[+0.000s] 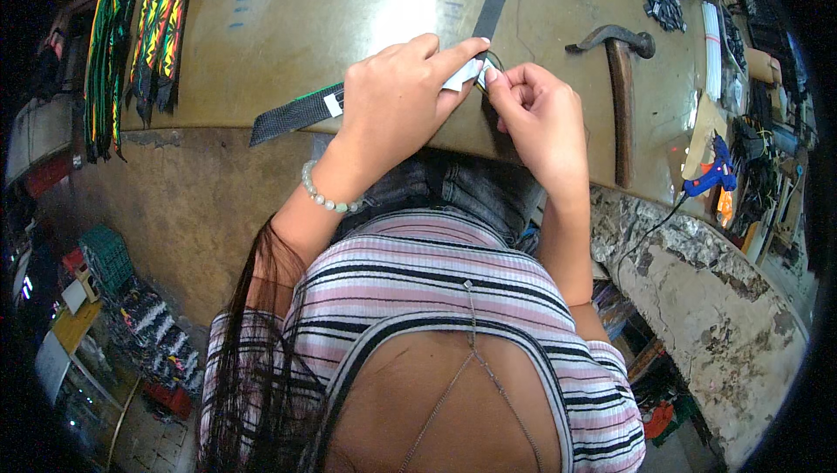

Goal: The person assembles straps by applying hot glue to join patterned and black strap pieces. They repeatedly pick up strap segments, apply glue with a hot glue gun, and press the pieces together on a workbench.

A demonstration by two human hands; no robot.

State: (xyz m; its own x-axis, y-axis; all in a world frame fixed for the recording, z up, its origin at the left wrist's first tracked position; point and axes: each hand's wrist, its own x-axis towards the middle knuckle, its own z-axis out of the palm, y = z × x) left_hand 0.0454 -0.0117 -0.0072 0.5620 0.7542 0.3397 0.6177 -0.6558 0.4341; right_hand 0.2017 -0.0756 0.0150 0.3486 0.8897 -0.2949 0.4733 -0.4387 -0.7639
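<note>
Head view: our left hand [397,89] is clamped on the black strap [493,6] at 12, right hand [542,115] pinched at the white piece [460,78], just inside the bench [288,28] near edge; room at 11, hammer [621,98] at 2.

Glossy tan tabletop [288,28], white glare of light [405,11], worn brown surface [183,203] left, peeling pale surface [697,307] right

Strap [494,6] is plain black up top, while the strap end [292,117] has a fine dark grid with a bit of green edging and a white tag [333,105]. The 2 strap bundles go loud: the inner bundle [161,28] is yellow, green, red and black zigzaggy stuff, the outer bundle [112,54] mostly black and green. Counter's [288,37] olive-tan, glue gun's [717,172] bright blue, shirt's [418,268] striped white, pink and black.
</note>
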